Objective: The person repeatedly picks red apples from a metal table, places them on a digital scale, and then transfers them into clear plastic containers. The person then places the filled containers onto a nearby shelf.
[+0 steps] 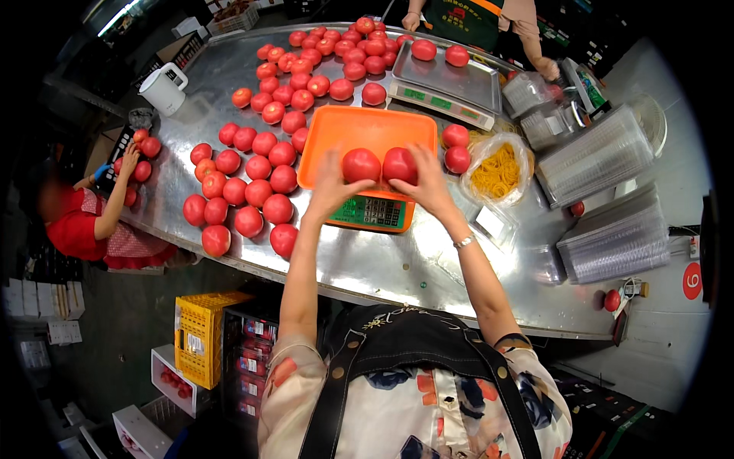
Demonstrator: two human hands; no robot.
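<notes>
Two red tomatoes, a left one point(361, 166) and a right one point(399, 164), sit side by side on the orange tray point(373, 123) of a digital scale. My left hand point(332, 186) is blurred beside the left tomato, fingers apart and thumb along its near side. Around the right side of the other tomato curves my right hand point(425, 181), its thumb at the near edge; whether it grips the fruit is unclear. Below both hands is the scale's green display and keypad point(370, 211). Many loose tomatoes point(258, 166) cover the metal table to the left.
Beyond the orange tray stands a second scale point(447, 80) bearing two tomatoes. A bag of yellow rubber bands point(498, 172) and stacked clear plastic containers point(596, 155) are on the right. A white kettle point(163, 89) stands far left. One co-worker point(86, 224) handles tomatoes; another point(464, 23) stands opposite.
</notes>
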